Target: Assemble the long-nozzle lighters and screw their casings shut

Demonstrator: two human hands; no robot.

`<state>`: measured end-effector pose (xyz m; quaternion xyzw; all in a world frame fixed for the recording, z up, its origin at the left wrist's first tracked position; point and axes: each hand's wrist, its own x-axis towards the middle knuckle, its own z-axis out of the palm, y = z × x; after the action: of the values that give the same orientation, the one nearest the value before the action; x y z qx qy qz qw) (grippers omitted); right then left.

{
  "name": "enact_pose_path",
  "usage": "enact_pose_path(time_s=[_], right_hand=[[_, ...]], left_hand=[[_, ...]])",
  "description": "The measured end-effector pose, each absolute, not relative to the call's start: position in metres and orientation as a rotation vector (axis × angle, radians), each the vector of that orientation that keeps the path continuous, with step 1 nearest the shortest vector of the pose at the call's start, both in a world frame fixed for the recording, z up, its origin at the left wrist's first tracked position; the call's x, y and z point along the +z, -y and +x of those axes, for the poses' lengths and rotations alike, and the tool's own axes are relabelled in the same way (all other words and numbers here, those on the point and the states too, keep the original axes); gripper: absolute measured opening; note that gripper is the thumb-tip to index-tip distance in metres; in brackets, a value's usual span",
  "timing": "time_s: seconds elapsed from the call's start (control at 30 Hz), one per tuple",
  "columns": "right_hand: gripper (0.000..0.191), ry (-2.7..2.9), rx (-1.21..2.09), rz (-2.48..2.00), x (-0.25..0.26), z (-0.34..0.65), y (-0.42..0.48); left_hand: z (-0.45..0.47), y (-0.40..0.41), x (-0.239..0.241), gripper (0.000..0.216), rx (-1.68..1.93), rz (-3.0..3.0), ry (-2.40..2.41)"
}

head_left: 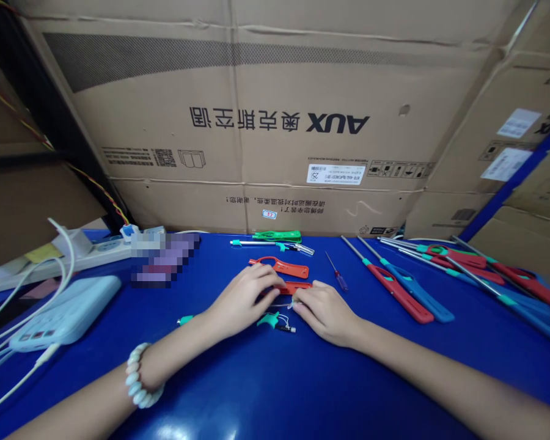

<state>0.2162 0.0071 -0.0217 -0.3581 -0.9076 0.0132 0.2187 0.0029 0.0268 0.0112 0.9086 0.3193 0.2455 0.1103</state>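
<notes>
My left hand point(247, 299), with a beaded bracelet on its wrist, has its fingers curled over the left end of a red lighter half-shell point(299, 285). My right hand point(327, 313) is beside the shell's right end, its fingertips pinched on a thin wire point(282, 305) and a small pale bit, partly hidden. Just below, on the blue table, are a green trigger point(268, 319) and a small black igniter part point(285, 329) with wires. Behind my hands rests another red half-shell point(291, 269). A green-tipped piece point(184, 319) shows behind my left forearm.
Farther back lie a metal lighter tube point(256, 243), a green shell point(277, 235) and a screwdriver point(338, 275). Several long red and blue lighters point(396, 290) lie on the right. A power bank point(68, 315) with cables is left. Cardboard point(275, 153) stands along the back.
</notes>
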Motion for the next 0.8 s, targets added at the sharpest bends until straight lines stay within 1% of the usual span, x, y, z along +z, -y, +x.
enact_pose_path(time_s=[0.07,0.17,0.3,0.6,0.73,0.8], right_hand=[[0.01,2.496,0.065,-1.01,-0.021,0.216,-0.005],[0.01,2.478,0.071,-1.018,-0.021,0.216,-0.005],[0.001,2.434,0.006,-0.963,-0.022,0.217,-0.007],[0.012,2.355,-0.108,-0.931,-0.019,0.22,-0.007],[0.012,2.365,-0.088,-0.961,-0.019,0.221,-0.008],[0.011,2.375,-0.062,-0.97,-0.019,0.221,-0.008]], left_hand=[[-0.005,-0.035,0.014,0.019,0.663,2.703,-0.963],[-0.012,-0.045,0.013,0.014,0.562,2.759,-0.972],[-0.012,-0.047,0.009,0.01,0.474,2.749,-0.965],[-0.01,-0.041,0.013,0.014,0.412,2.659,-0.866],[-0.019,-0.041,0.03,0.009,0.426,2.652,-0.924],[-0.024,-0.038,0.039,0.005,0.362,2.641,-1.003]])
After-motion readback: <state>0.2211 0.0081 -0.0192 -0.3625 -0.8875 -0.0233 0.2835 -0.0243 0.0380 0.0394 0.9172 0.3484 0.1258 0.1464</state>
